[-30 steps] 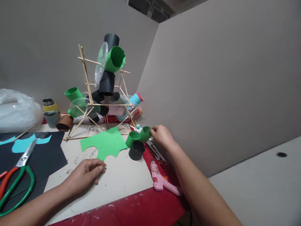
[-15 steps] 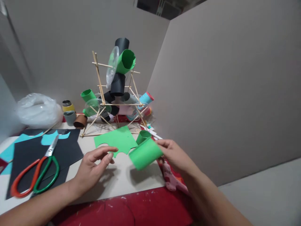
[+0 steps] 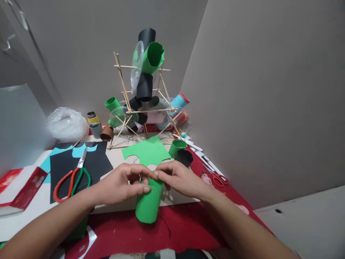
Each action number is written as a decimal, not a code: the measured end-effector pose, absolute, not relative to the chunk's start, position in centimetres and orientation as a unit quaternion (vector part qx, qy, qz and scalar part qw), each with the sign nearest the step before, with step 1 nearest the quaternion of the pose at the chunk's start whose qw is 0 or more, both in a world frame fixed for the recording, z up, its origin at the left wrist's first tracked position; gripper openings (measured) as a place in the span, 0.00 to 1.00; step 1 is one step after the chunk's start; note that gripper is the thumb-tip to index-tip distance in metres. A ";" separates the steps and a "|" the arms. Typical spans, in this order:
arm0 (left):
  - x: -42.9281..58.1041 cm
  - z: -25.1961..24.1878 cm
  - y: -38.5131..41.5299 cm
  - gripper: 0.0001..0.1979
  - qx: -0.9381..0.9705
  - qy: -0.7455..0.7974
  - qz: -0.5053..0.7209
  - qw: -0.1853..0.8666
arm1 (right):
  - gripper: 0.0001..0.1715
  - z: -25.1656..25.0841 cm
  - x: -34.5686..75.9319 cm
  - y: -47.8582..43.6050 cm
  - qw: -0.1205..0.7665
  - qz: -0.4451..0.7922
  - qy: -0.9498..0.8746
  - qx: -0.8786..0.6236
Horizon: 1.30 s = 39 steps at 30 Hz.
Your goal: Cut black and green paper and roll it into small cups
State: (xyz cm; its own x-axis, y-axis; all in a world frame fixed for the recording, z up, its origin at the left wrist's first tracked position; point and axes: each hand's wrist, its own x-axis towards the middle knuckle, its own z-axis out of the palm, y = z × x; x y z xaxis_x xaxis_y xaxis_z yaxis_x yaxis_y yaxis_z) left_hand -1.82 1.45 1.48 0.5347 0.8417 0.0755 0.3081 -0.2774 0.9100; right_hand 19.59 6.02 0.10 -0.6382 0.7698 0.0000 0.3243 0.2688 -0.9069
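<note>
A green paper tube (image 3: 148, 205) is held near the table's front edge, tilted, with its far end under my fingers. My left hand (image 3: 122, 182) pinches the rim from the left, thumb on the outer wall. From the right, my right hand (image 3: 178, 177) grips the same rim, its fingertips meeting the left ones. Just beyond lies a green paper sheet (image 3: 147, 149) with rounded cut-outs. Another green tube (image 3: 178, 146) and a black tube (image 3: 185, 157) are to the right of that sheet. What my fingers cover at the rim is hidden.
A stick frame (image 3: 151, 110) carrying black and green paper tubes stands at the back. Scissors with red and green handles (image 3: 71, 183) lie on black paper (image 3: 60, 169) at left. Red-handled scissors (image 3: 219, 180) and white pens (image 3: 210, 163) lie at right, beside the wall.
My left hand has come over to the green tube and taken hold of its rim. The right hand has turned the tube more upright and brought it left and nearer. The view has shifted.
</note>
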 end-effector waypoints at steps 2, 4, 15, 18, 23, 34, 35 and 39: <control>-1.7 1.2 1.7 0.12 0.706 0.398 0.321 0.491 | 0.17 0.2 19.6 5.6 0.309 0.444 -0.755 -0.370; -1.4 1.0 1.8 0.11 0.693 0.413 0.344 0.481 | 0.18 0.0 19.5 5.2 0.342 0.446 -0.742 -0.365; -2.2 0.2 3.3 0.20 0.653 0.397 0.323 0.557 | 0.18 -2.4 20.5 6.5 0.276 0.684 -0.616 -0.276; -2.5 -0.2 3.8 0.20 0.609 0.389 0.313 0.617 | 0.19 -2.6 21.1 7.1 0.252 0.696 -0.617 -0.268; -1.8 -0.8 3.4 0.15 0.617 0.400 0.309 0.603 | 0.15 -3.1 21.0 7.0 0.233 0.691 -0.625 -0.278; -1.6 -1.3 3.6 0.16 0.604 0.409 0.315 0.607 | 0.15 -3.6 20.8 6.9 0.236 0.713 -0.589 -0.297; -1.6 -1.3 3.5 0.16 0.603 0.410 0.319 0.606 | 0.15 -3.6 20.8 6.9 0.238 0.712 -0.589 -0.298; -1.1 -1.1 3.0 0.13 0.645 0.432 0.311 0.549 | 0.15 -3.8 20.4 6.5 0.259 0.708 -0.577 -0.314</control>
